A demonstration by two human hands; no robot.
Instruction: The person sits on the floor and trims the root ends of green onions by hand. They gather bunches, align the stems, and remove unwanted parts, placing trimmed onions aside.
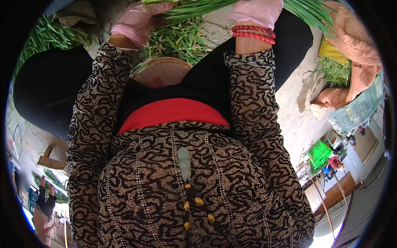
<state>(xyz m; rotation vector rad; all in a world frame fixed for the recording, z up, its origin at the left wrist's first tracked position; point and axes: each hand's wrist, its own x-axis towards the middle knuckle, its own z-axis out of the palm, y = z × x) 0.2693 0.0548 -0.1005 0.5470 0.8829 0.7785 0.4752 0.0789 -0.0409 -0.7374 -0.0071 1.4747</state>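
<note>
A long bunch of green chive-like leaves [198, 8] crosses the top edge of the view. My right hand [259, 11], in a thin pink glove with red beads at the wrist, is closed around it, and leaf ends hang out to the right. At the left end of the bunch is my left hand [135, 21], also gloved in pink. Its thumb points towards the pale stems, but its grip is partly hidden. Below and between the hands lies a heap of loose leaf trimmings [180, 45] on the floor.
A pinkish round, ribbed object [161, 73] shows between my legs. More green leaves [59, 35] are piled at left. On the right lie an orange cloth [356, 40], bundled greens [335, 72] and a teal woven sack [356, 105]. A green crate [319, 153] and people are farther off.
</note>
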